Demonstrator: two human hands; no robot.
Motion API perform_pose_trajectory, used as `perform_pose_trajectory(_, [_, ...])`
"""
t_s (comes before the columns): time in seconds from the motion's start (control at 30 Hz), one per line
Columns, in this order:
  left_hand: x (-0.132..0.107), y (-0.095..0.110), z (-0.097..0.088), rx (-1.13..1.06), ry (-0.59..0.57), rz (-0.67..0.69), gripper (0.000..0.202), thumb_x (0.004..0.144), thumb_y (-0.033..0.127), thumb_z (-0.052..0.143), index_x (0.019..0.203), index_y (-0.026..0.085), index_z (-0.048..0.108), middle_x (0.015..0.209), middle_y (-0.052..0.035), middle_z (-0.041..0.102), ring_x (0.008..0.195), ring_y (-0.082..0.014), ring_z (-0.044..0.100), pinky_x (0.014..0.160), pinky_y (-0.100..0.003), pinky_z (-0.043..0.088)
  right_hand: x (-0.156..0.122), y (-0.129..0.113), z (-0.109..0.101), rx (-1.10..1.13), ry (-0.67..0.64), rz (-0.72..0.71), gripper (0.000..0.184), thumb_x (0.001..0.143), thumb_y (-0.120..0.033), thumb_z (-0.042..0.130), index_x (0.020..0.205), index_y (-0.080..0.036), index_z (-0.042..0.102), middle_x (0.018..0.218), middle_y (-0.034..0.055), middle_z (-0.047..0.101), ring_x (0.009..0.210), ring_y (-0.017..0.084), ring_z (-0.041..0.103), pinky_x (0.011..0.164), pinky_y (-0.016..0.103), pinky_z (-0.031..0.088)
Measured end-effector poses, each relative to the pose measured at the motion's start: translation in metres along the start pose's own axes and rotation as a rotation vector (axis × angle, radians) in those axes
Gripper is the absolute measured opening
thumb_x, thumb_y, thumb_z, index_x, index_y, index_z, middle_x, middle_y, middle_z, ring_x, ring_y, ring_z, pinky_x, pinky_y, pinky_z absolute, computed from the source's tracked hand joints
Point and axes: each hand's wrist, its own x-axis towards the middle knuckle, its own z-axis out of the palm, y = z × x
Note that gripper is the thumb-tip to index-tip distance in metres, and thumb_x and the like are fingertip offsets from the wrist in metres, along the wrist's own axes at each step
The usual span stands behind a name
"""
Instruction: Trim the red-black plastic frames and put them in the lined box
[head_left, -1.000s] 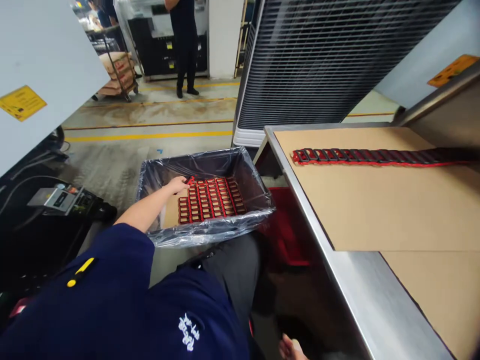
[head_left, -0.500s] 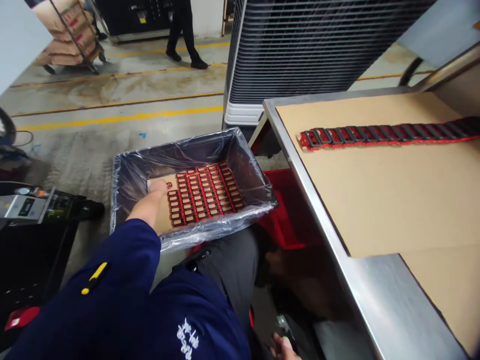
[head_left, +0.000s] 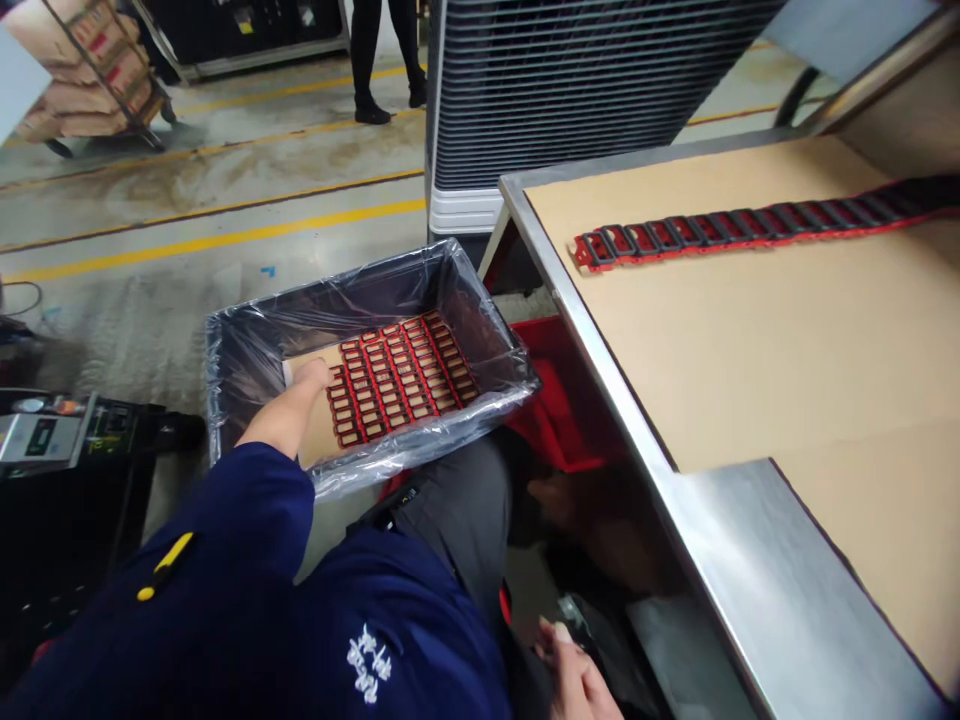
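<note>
My left hand [head_left: 306,384] reaches down into a plastic-lined box [head_left: 300,325], its fingers resting on a cardboard sheet [head_left: 315,432] at the left end of a red-and-black drag chain [head_left: 394,375] folded in tight rows. Whether those fingers hold a chain end is hidden. My right hand [head_left: 574,677] sits low by my knee, far below the steel table [head_left: 750,545], with nothing visible in it. A second length of the same chain [head_left: 675,240] lies straight on the table's cardboard sheet [head_left: 750,340], running off to the right.
A red plastic crate [head_left: 559,400] stands between the box and the table. At the left is a black machine with a small control panel [head_left: 52,435]. Behind stand a grilled cabinet [head_left: 592,90], a cart of cartons [head_left: 82,70] and a standing person's legs [head_left: 379,60].
My left hand has moved left from the chain rows' upper edge to their left end, and the red piece at its fingers no longer shows. My right hand has risen further into view.
</note>
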Motion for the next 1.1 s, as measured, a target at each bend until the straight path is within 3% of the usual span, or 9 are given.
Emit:
perform_pose_trajectory(0.13, [-0.05, 0.035, -0.007, -0.207, -0.079, 0.147, 0.033, 0.097, 0.038, 0.065, 0.121, 0.015, 0.063, 0.116, -0.0084, 0.068, 0.1, -0.0214, 0.068, 0.084, -0.04, 0.061, -0.014, -0.017, 0.01, 0.076, -0.05, -0.101, 0.057, 0.068, -0.074, 0.076, 0.069, -0.017, 0.077, 0.083, 0.0107, 0.08, 0.087, 0.031, 0.074, 0.078, 0.036, 0.058])
perform_pose_trajectory(0.23, [-0.104, 0.066, -0.006, -0.396, -0.245, 0.334, 0.013, 0.091, 0.026, 0.061, 0.101, 0.018, 0.062, 0.077, 0.002, 0.061, 0.063, -0.0111, 0.058, 0.06, -0.025, 0.054, -0.031, -0.033, 0.021, 0.222, -0.212, -0.232, 0.048, 0.079, -0.065, 0.073, 0.078, -0.017, 0.076, 0.081, 0.0083, 0.078, 0.08, 0.026, 0.07, 0.078, 0.037, 0.056])
perform_pose_trajectory(0.3, [-0.15, 0.083, 0.006, -0.523, -0.394, 0.463, 0.013, 0.083, 0.024, 0.056, 0.095, 0.023, 0.06, 0.07, 0.0045, 0.056, 0.058, -0.0099, 0.054, 0.056, -0.022, 0.049, -0.04, -0.043, 0.028, 0.283, -0.241, -0.243, 0.042, 0.077, -0.061, 0.077, 0.079, -0.019, 0.076, 0.082, 0.0068, 0.078, 0.077, 0.023, 0.069, 0.077, 0.035, 0.056])
perform_pose_trajectory(0.4, [-0.238, 0.091, 0.049, -0.758, -0.761, 0.533, 0.023, 0.069, 0.028, 0.058, 0.092, 0.025, 0.062, 0.07, 0.0024, 0.06, 0.059, -0.0129, 0.057, 0.054, -0.026, 0.052, -0.051, -0.057, 0.035, 0.391, -0.358, -0.272, 0.042, 0.072, -0.059, 0.083, 0.089, -0.02, 0.078, 0.086, 0.0056, 0.079, 0.076, 0.02, 0.07, 0.074, 0.033, 0.057])
perform_pose_trajectory(0.5, [-0.329, 0.076, 0.112, -0.827, -1.185, 0.326, 0.028, 0.064, 0.025, 0.068, 0.091, 0.023, 0.061, 0.07, 0.0029, 0.064, 0.059, -0.0128, 0.062, 0.058, -0.027, 0.055, -0.062, -0.068, 0.031, 0.605, -0.486, -0.275, 0.048, 0.07, -0.055, 0.086, 0.102, -0.021, 0.074, 0.09, 0.0036, 0.077, 0.076, 0.017, 0.067, 0.073, 0.03, 0.055])
perform_pose_trajectory(0.6, [-0.387, 0.057, 0.161, -0.75, -1.409, 0.232, 0.026, 0.073, 0.027, 0.071, 0.096, 0.022, 0.059, 0.082, 0.0013, 0.073, 0.072, -0.0154, 0.072, 0.069, -0.029, 0.059, -0.073, -0.071, 0.015, 0.771, -0.352, -0.284, 0.038, 0.072, -0.051, 0.085, 0.086, -0.02, 0.07, 0.074, -0.0016, 0.067, 0.066, 0.013, 0.057, 0.067, 0.027, 0.049])
perform_pose_trajectory(0.77, [-0.413, 0.043, 0.18, -0.608, -1.592, 0.306, 0.019, 0.08, 0.029, 0.075, 0.094, 0.018, 0.066, 0.115, -0.0077, 0.078, 0.094, -0.0218, 0.077, 0.083, -0.035, 0.062, -0.093, -0.054, -0.017, 0.717, -0.041, -0.361, 0.023, 0.08, -0.039, 0.079, 0.075, -0.02, 0.066, 0.066, -0.0034, 0.059, 0.06, 0.012, 0.05, 0.06, 0.026, 0.045])
perform_pose_trajectory(0.93, [-0.408, 0.038, 0.165, -0.471, -1.671, 0.465, 0.028, 0.082, 0.027, 0.072, 0.108, 0.019, 0.074, 0.131, -0.011, 0.073, 0.101, -0.0247, 0.076, 0.089, -0.039, 0.061, -0.109, -0.042, -0.032, 0.483, 0.152, -0.586, 0.008, 0.085, -0.023, 0.076, 0.079, -0.022, 0.07, 0.067, -0.0022, 0.066, 0.059, 0.013, 0.058, 0.063, 0.028, 0.05])
perform_pose_trajectory(1.1, [-0.395, 0.033, 0.144, -0.364, -1.783, 0.763, 0.056, 0.081, 0.024, 0.069, 0.137, 0.029, 0.065, 0.151, -0.009, 0.06, 0.115, -0.0269, 0.071, 0.103, -0.043, 0.055, -0.109, -0.04, -0.034, 0.404, 0.175, -0.806, 0.009, 0.086, -0.014, 0.074, 0.085, -0.023, 0.073, 0.071, 0.0005, 0.071, 0.063, 0.015, 0.063, 0.063, 0.031, 0.053])
